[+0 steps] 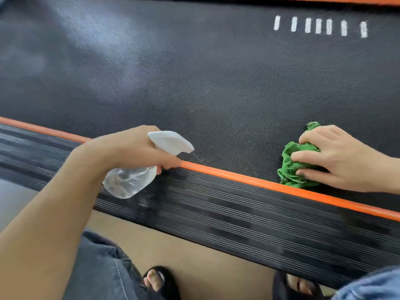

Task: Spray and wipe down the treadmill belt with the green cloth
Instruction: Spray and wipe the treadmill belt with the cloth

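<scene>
At five o'clock, right hand (337,156) presses green cloth (296,169) on treadmill belt (216,87); left hand (138,148) grips spray bottle (138,176); most wiping apparently remains.

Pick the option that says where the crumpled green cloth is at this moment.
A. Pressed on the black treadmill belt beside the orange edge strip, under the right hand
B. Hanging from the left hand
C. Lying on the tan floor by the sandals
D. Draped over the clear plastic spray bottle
A: the crumpled green cloth sits on the black treadmill belt next to the orange edge strip, with the right hand gripping it from above.
</scene>
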A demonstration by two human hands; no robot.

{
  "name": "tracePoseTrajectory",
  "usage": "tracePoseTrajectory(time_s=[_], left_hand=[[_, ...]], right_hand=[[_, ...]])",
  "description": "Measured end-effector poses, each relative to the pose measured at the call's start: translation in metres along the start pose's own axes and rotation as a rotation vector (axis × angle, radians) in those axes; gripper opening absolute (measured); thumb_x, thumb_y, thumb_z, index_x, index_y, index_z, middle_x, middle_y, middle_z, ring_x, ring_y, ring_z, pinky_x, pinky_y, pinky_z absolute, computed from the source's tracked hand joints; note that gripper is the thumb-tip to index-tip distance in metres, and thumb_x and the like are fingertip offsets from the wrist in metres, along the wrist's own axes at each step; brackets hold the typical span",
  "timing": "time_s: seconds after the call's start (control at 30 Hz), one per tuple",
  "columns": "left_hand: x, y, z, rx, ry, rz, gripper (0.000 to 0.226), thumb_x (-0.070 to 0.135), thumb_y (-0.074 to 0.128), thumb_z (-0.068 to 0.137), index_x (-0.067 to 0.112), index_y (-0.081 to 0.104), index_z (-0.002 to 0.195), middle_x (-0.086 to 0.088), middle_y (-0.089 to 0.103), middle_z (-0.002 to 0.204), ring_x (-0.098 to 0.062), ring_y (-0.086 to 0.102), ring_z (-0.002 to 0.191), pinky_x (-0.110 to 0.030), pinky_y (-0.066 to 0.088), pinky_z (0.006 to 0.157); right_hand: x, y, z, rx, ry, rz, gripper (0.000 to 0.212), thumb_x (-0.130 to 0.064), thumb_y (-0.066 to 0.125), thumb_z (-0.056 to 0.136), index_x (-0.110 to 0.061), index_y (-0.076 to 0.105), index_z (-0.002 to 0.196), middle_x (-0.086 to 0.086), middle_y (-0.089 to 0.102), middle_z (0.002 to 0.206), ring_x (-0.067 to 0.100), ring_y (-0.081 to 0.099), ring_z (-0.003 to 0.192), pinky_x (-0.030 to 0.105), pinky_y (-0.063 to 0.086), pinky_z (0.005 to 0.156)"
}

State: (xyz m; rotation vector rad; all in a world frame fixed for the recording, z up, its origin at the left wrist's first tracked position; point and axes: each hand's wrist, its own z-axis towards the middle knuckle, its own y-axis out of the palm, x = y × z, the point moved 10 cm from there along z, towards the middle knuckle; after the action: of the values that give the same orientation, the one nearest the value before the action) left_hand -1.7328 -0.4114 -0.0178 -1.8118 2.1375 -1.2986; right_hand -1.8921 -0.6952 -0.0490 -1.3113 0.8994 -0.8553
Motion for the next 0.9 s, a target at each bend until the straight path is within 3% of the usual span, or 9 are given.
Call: tracePoseTrajectory(time_s=[0.13,0.23,0.3,0.47,0.53,0.67,0.77,0.83,0.9], left_hand=[[0.003,-0.001,-0.002,0.004,0.020,-0.010,0.027,0.046,0.082,0.082,0.024,0.072,0.069,0.001,0.074,0.069,-0.012,0.067,0.063,-0.034,0.049,0.066],[0.022,-0.001,-0.001,0.026,0.087,-0.075,0.031,0.051,0.080,0.081,0.021,0.075,0.075,-0.001,0.076,0.074,-0.020,0.072,0.073,-0.045,0.056,0.076],[0.037,0.006,0.006,0.011,0.132,-0.086,0.029,0.044,0.079,0.089,0.019,0.075,0.076,0.001,0.076,0.075,-0.013,0.070,0.071,-0.044,0.056,0.077],[0.058,0.019,0.016,-0.053,0.191,-0.071,0.036,0.041,0.080,0.089,0.012,0.064,0.073,0.005,0.057,0.061,-0.011,0.051,0.057,-0.034,0.042,0.061],[0.054,0.017,0.013,-0.041,0.187,-0.046,0.034,0.040,0.079,0.089,0.015,0.067,0.070,0.003,0.063,0.060,-0.008,0.055,0.055,-0.024,0.044,0.058],[0.039,0.003,0.006,0.018,0.156,-0.043,0.042,0.058,0.075,0.077,0.016,0.071,0.074,-0.002,0.072,0.071,-0.021,0.069,0.070,-0.041,0.052,0.071],[0.018,-0.015,-0.001,0.057,0.107,-0.057,0.046,0.057,0.076,0.071,0.012,0.065,0.072,0.004,0.059,0.061,-0.012,0.055,0.057,-0.035,0.044,0.062],[0.001,-0.031,-0.008,0.104,0.065,-0.083,0.045,0.057,0.084,0.075,0.015,0.070,0.075,0.000,0.065,0.065,-0.013,0.058,0.061,-0.037,0.045,0.065],[-0.016,-0.051,-0.017,0.180,0.033,-0.148,0.028,0.045,0.085,0.082,0.018,0.077,0.077,0.001,0.073,0.070,-0.011,0.064,0.064,-0.035,0.049,0.070]], right_hand=[[0.000,-0.001,-0.002,-0.006,0.033,-0.005,0.040,-0.053,0.042,0.099,-0.023,0.064,0.114,0.011,0.053,0.114,0.034,0.054,0.101,0.051,0.043,0.093],[-0.001,-0.002,-0.001,-0.021,0.047,-0.008,0.042,-0.053,0.041,0.099,-0.022,0.065,0.114,0.010,0.053,0.114,0.034,0.053,0.101,0.051,0.043,0.092],[-0.002,-0.002,-0.001,-0.018,0.048,-0.015,0.041,-0.052,0.042,0.099,-0.022,0.065,0.114,0.010,0.052,0.113,0.033,0.053,0.100,0.050,0.042,0.092],[-0.002,-0.003,0.001,-0.027,0.054,-0.022,0.041,-0.053,0.042,0.099,-0.022,0.065,0.114,0.009,0.053,0.115,0.032,0.053,0.104,0.049,0.042,0.096],[-0.002,-0.002,0.001,-0.029,0.055,-0.024,0.041,-0.053,0.042,0.099,-0.022,0.065,0.114,0.010,0.053,0.114,0.032,0.053,0.103,0.049,0.042,0.096],[-0.004,-0.002,0.004,-0.024,0.039,-0.025,0.041,-0.053,0.041,0.100,-0.022,0.063,0.114,0.010,0.052,0.113,0.033,0.052,0.101,0.048,0.042,0.095],[-0.005,-0.001,0.007,-0.012,0.029,-0.022,0.038,-0.052,0.039,0.101,-0.022,0.060,0.113,0.010,0.051,0.111,0.032,0.052,0.099,0.047,0.040,0.093],[-0.014,-0.001,0.016,0.017,-0.009,-0.032,0.034,-0.049,0.041,0.102,-0.022,0.059,0.112,0.011,0.052,0.110,0.032,0.052,0.097,0.048,0.041,0.093],[-0.033,0.002,0.036,0.053,-0.081,-0.049,0.032,-0.047,0.042,0.104,-0.021,0.059,0.111,0.013,0.053,0.109,0.032,0.053,0.096,0.048,0.042,0.092]])
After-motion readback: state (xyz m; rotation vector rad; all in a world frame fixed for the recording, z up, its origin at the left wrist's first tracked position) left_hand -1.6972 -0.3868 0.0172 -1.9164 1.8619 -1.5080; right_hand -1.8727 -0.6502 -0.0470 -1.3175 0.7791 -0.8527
